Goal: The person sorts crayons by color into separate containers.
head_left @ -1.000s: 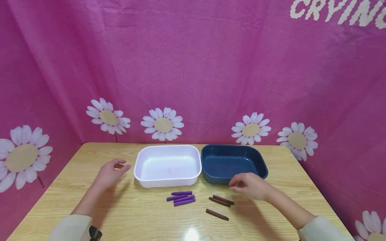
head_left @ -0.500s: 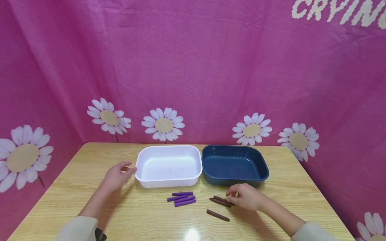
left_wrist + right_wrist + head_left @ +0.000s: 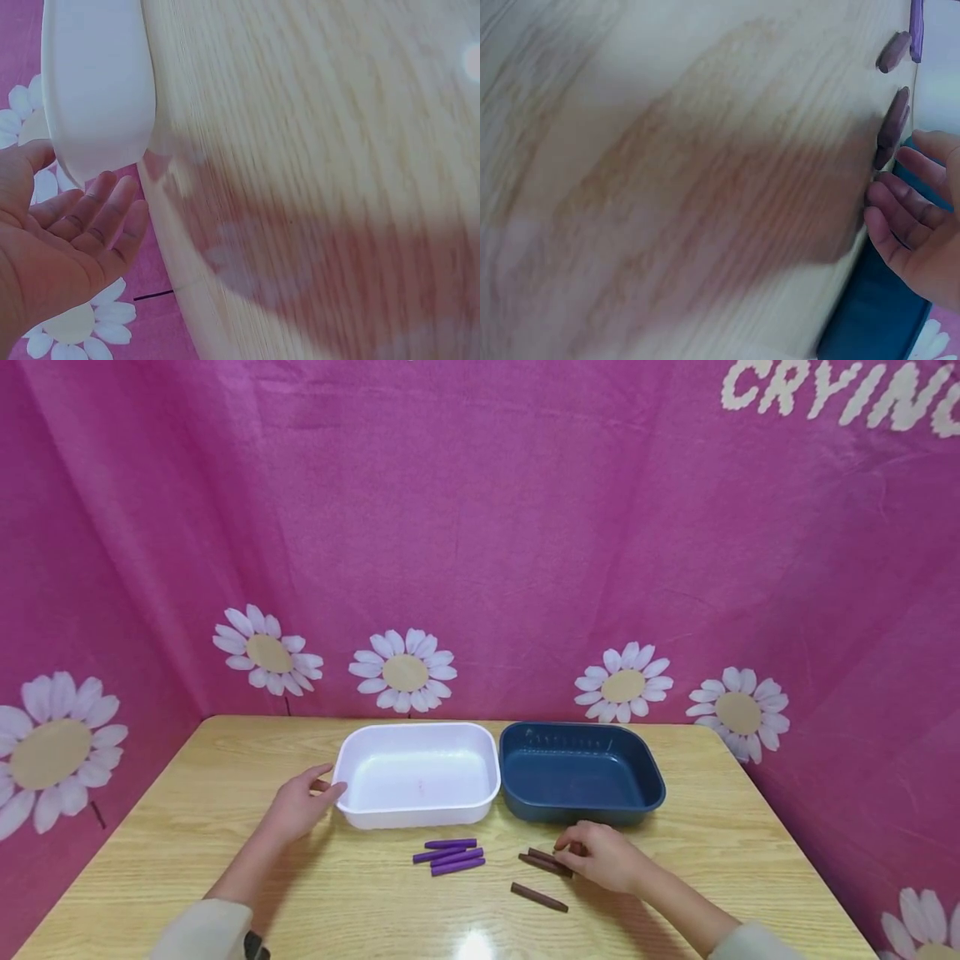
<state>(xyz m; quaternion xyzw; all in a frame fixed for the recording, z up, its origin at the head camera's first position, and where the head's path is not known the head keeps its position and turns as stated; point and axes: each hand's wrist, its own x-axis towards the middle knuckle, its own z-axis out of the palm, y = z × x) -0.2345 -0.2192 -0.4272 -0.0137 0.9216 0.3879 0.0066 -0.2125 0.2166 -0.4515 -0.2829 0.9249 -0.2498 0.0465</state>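
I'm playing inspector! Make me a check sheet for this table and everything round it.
Surface: wooden table, glare spot on the near side.
Job's things: white tray beside dark blue tray; four purple sticks, bunched; three brown sticks, two together, one apart.
Clutter: nothing seen.
Hands: left hand at the white tray's rim; right hand at the paired brown sticks, grip unclear.
Cables: nothing seen.
Surroundings: pink cloth with white daisies.
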